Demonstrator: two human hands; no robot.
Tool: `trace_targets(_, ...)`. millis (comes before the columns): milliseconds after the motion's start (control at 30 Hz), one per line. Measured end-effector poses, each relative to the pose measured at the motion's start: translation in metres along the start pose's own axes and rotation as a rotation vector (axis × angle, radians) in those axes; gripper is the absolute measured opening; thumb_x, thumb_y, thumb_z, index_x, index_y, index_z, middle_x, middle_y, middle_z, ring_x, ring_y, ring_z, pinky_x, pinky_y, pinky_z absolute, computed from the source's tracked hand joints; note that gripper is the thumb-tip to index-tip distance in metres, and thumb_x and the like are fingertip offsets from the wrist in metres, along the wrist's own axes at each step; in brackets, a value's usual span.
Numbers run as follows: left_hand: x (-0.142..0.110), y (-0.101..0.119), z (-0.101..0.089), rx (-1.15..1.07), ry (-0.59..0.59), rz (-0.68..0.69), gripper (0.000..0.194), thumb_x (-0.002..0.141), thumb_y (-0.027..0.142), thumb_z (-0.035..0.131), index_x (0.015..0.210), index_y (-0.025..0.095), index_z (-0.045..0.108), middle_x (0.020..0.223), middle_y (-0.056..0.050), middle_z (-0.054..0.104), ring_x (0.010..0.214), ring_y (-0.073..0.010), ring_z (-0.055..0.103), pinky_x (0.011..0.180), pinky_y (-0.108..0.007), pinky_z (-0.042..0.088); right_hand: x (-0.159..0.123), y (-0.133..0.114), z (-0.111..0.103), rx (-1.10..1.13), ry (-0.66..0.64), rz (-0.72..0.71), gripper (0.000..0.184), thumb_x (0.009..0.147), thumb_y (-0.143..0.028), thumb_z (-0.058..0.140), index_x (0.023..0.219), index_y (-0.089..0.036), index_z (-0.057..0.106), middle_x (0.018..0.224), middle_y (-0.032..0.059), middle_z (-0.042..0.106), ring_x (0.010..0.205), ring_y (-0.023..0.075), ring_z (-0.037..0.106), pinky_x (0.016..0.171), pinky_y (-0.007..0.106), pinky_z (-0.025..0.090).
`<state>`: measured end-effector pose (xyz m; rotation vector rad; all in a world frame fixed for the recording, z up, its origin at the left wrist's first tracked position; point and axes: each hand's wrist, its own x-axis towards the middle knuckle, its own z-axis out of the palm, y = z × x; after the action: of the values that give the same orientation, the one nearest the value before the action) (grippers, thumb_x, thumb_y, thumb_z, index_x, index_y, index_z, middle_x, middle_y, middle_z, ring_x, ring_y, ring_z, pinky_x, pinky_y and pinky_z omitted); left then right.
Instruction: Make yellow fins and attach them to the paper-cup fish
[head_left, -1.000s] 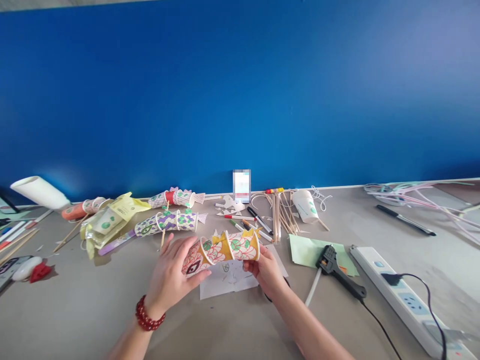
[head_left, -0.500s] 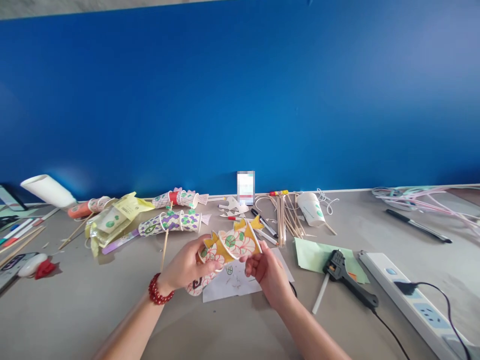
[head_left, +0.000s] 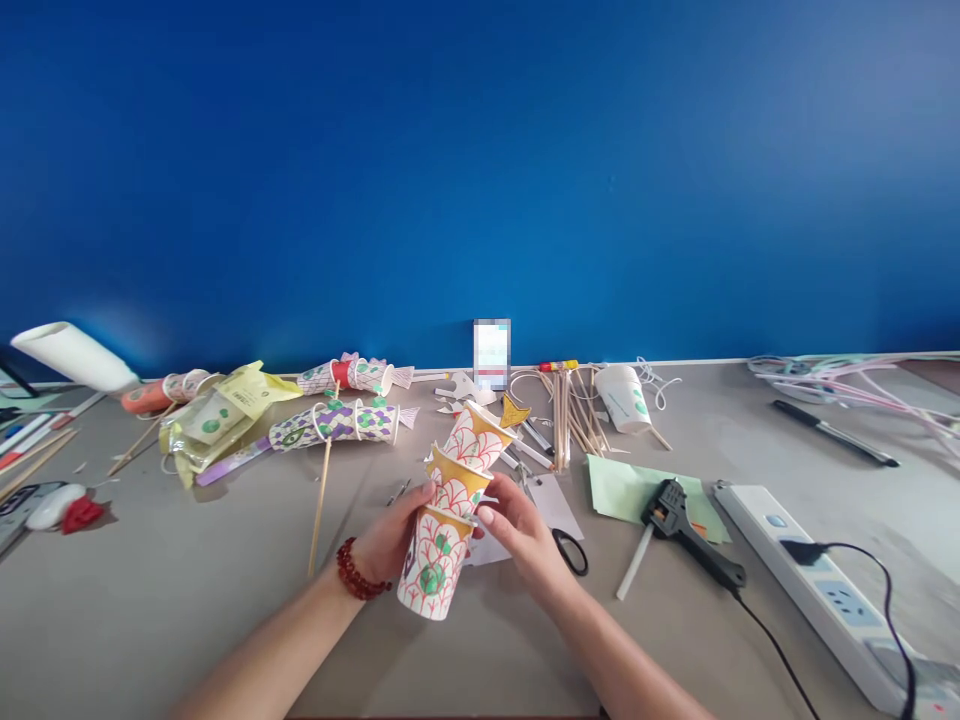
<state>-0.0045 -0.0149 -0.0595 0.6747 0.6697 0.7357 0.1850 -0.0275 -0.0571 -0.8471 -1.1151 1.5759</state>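
Observation:
A fish made of joined paper cups [head_left: 435, 568], patterned with red scales, green spots and yellow patches, is held between my two hands above the table. It slants away from me, with a golden tail fin [head_left: 515, 411] at its far end. My left hand [head_left: 390, 538] grips its left side around the middle cups; some fingers are hidden behind it. On the other side, my right hand [head_left: 521, 528] has its thumb and fingers closed at the cup rims. Beneath the fish lies a white paper sheet [head_left: 556, 505], beside a black scissors handle [head_left: 571, 552].
To the right are a black glue gun [head_left: 694, 540] on green paper [head_left: 619, 493] and a white power strip [head_left: 806, 580] with a cord. Wooden sticks [head_left: 562, 420] and a white cup [head_left: 624, 398] lie toward the blue panel [head_left: 480, 180]. Another cup fish [head_left: 337, 422] lies left.
The cup fish has swung from lying crosswise to pointing away from me, exposing its near cup's scales. My right hand has moved onto the middle cups. The scissors handle shows more.

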Motion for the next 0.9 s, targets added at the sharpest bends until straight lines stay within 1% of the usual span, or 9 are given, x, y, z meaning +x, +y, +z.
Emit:
trace_targets(167,0.001,-0.001,0.007,0.107,0.008,0.169,0.047,0.083,0.046,0.071,0.121,0.017,0.068,0.118,-0.014,0.074,0.110,-0.0336,0.069,0.095,-0.045,0.052,0.001,-0.001,0.001,0.033,0.024,0.044,0.042,0.081,-0.054,0.075,0.110,-0.024,0.069,0.109,0.0076,0.072,0.095,0.0254,0.067,0.078,0.033,0.053)
trace_targets(267,0.001,0.001,0.007,0.165,0.011,0.204,0.049,0.082,0.046,0.072,0.121,0.019,0.068,0.121,-0.012,0.073,0.113,-0.0339,0.067,0.095,-0.045,0.052,0.000,0.001,-0.002,-0.058,0.037,-0.042,0.041,0.082,-0.052,0.074,0.111,-0.023,0.065,0.109,0.0090,0.069,0.100,0.0269,0.065,0.084,0.036,0.053)
trace_targets(333,-0.001,0.003,0.006,0.215,0.020,0.233,0.051,0.080,0.046,0.074,0.123,0.019,0.067,0.123,-0.011,0.073,0.113,-0.0336,0.067,0.094,-0.044,0.053,-0.001,0.003,-0.006,-0.181,0.132,-0.181,0.037,0.084,-0.048,0.074,0.109,-0.024,0.061,0.103,0.0081,0.066,0.095,0.0246,0.063,0.083,0.036,0.053)
trace_targets(433,-0.004,0.010,0.003,0.336,0.081,0.290,0.054,0.078,0.046,0.076,0.124,0.020,0.065,0.124,-0.010,0.072,0.111,-0.0332,0.067,0.094,-0.045,0.053,-0.005,0.000,-0.014,-0.382,0.363,-0.503,0.033,0.084,-0.044,0.073,0.105,-0.025,0.057,0.099,0.0068,0.058,0.090,0.0232,0.060,0.081,0.038,0.052)
trace_targets(500,-0.007,0.017,0.001,0.470,0.141,0.337,0.052,0.077,0.047,0.077,0.120,0.020,0.066,0.121,-0.010,0.073,0.110,-0.0332,0.067,0.093,-0.044,0.054,-0.008,-0.006,-0.018,-0.509,0.470,-0.741,0.043,0.082,-0.047,0.075,0.113,-0.025,0.055,0.106,0.0091,0.057,0.098,0.0272,0.059,0.088,0.046,0.051)
trace_targets(567,-0.010,0.026,0.000,0.623,0.176,0.383,0.050,0.077,0.046,0.077,0.118,0.021,0.066,0.120,-0.008,0.074,0.110,-0.0329,0.067,0.092,-0.043,0.054,-0.010,-0.014,-0.022,-0.640,0.485,-0.896,0.061,0.079,-0.049,0.077,0.130,-0.027,0.051,0.116,0.0120,0.058,0.108,0.0325,0.058,0.098,0.056,0.047)
trace_targets(633,-0.013,0.034,0.000,0.752,0.170,0.414,0.051,0.078,0.045,0.077,0.122,0.023,0.063,0.123,-0.007,0.072,0.112,-0.0323,0.066,0.093,-0.042,0.054,-0.010,-0.021,-0.023,-0.748,0.425,-0.912,0.081,0.079,-0.045,0.078,0.147,-0.030,0.038,0.125,0.0131,0.058,0.114,0.0351,0.058,0.105,0.063,0.042)
trace_targets(733,-0.017,0.041,0.000,0.904,0.157,0.404,0.053,0.078,0.042,0.077,0.126,0.025,0.060,0.122,-0.007,0.071,0.109,-0.0300,0.067,0.090,-0.039,0.055,-0.011,-0.024,-0.022,-0.851,0.305,-0.812,0.097,0.081,-0.034,0.078,0.158,-0.030,0.019,0.125,0.0134,0.061,0.120,0.0358,0.057,0.108,0.066,0.040)
trace_targets(900,-0.021,0.037,-0.002,1.123,0.210,0.445,0.060,0.075,0.041,0.080,0.128,0.025,0.059,0.120,-0.010,0.068,0.105,-0.0295,0.067,0.090,-0.038,0.055,-0.012,-0.015,-0.019,-0.908,0.249,-0.688,0.096,0.085,-0.032,0.074,0.160,-0.029,0.014,0.139,0.0165,0.055,0.130,0.0383,0.053,0.103,0.063,0.048)
